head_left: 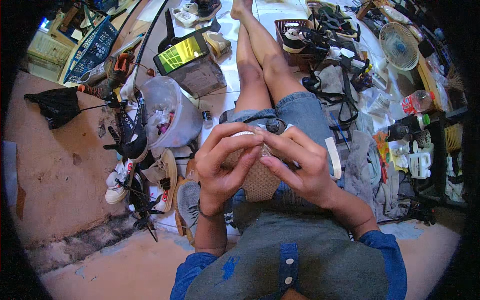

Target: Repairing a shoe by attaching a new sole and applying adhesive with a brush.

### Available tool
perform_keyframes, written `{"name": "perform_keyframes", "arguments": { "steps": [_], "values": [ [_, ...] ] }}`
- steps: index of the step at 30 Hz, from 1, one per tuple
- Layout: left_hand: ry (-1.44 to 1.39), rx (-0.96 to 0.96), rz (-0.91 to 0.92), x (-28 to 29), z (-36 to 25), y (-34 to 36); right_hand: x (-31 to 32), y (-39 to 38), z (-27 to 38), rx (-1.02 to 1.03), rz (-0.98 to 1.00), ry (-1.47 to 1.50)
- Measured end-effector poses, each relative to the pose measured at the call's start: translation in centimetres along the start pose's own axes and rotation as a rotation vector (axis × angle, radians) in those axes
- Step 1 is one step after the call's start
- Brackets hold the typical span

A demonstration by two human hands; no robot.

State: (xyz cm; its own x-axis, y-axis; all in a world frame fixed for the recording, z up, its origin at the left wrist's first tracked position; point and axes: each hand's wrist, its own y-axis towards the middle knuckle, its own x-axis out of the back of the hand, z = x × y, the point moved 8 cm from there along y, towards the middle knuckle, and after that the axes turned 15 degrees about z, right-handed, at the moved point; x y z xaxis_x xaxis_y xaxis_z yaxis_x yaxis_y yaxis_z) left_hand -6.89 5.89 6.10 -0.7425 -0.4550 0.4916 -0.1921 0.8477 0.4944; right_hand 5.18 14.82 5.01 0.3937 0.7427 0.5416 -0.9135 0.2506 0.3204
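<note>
Beige and mesh-textured, what may be a shoe (pixel 259 183) is pinched near its far end by left hand (pixel 220 162) and right hand (pixel 306 167), apparently for steadiness.

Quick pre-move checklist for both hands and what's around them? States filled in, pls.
1. Left hand gripping the beige textured piece: ok, fingers curled around its upper part.
2. Right hand on the same piece: ok, thumb and fingers meet it from the other side.
3. Anything small between the fingertips: cannot tell, too fine to see.
4. Piece resting on the denim shorts: cannot tell, contact hidden.
5. Space beside the left forearm free: not ok, grey shoe close by.
</note>
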Motion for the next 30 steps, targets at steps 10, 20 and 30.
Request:
{"name": "perform_keyframes", "arguments": {
  "steps": [10,20,30],
  "values": [
    [-0.053,-0.001,0.060,0.06,0.02,0.15,-0.02,0.01,0.15,0.008,-0.012,0.044],
    [-0.090,-0.039,0.003,-0.14,0.20,0.05,-0.06,0.11,-0.10,-0.027,-0.027,0.061],
    [0.025,-0.039,-0.024,0.19,-0.33,-0.68,-0.07,0.17,0.28,-0.003,-0.008,0.067]
  ]
}}
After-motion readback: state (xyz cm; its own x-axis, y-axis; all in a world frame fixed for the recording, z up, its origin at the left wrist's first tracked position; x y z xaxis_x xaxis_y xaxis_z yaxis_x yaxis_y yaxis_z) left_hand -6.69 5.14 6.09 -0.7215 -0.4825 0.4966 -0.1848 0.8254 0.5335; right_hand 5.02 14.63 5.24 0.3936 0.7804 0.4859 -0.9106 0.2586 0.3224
